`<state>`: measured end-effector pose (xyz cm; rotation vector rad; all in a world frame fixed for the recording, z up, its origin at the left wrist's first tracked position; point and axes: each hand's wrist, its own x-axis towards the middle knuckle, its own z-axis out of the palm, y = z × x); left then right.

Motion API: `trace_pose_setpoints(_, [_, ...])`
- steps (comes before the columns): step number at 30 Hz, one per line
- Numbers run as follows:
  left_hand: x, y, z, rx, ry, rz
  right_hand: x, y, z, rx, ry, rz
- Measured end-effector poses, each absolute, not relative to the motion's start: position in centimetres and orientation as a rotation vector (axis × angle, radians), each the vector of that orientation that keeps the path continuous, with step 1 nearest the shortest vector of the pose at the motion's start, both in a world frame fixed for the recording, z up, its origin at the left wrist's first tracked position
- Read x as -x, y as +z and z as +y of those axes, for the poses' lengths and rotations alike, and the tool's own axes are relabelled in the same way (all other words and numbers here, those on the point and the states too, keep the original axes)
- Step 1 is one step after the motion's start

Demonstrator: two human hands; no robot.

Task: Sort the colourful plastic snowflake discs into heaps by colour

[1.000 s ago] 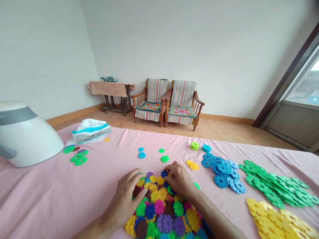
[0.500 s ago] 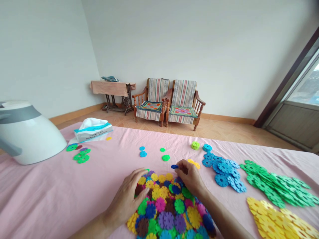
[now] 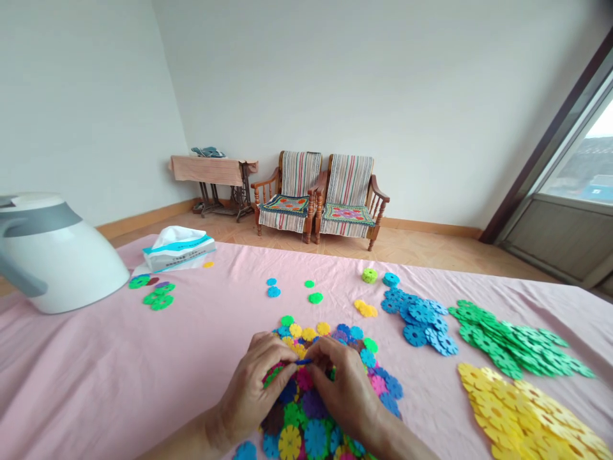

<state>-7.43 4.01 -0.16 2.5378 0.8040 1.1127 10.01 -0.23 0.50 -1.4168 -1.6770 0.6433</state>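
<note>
Here's the left hand [image 3: 251, 391] and right hand [image 3: 345, 393], fingers closed together, apparently pinching a thin blue disc [image 3: 302, 361] edge-on above a heap of plastic snowflake discs [image 3: 313, 404]; fingers hide much of it. It's light, stiff, a bit slippery: take it by the notched rim.

Right of the multicoloured heap of plastic snowflake discs [image 3: 311, 409], on the pink cloth [image 3: 143, 358], lie blue discs [image 3: 419, 326], green discs [image 3: 507, 342] and yellow discs [image 3: 522, 409] — each kept to one colour — and, beyond the heap, striped armchair covers [image 3: 301, 176].
</note>
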Motion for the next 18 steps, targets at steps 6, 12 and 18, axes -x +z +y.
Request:
trace_pose_setpoints(6, [8.5,0.1,5.8,-2.443,1.181,1.075,-12.8,-0.3,-0.1,1.468,0.490,-1.515])
trace_pose_setpoints(12, [11.4,-1.1,10.5,-2.253,1.060,1.501,-18.7,-2.3,1.5,1.660,0.286,-1.281])
trace_pose_setpoints(18, [13.1,-2.2,12.1,-2.159,0.943,1.773,-20.0,-3.3,2.1,1.678,0.313,-1.272])
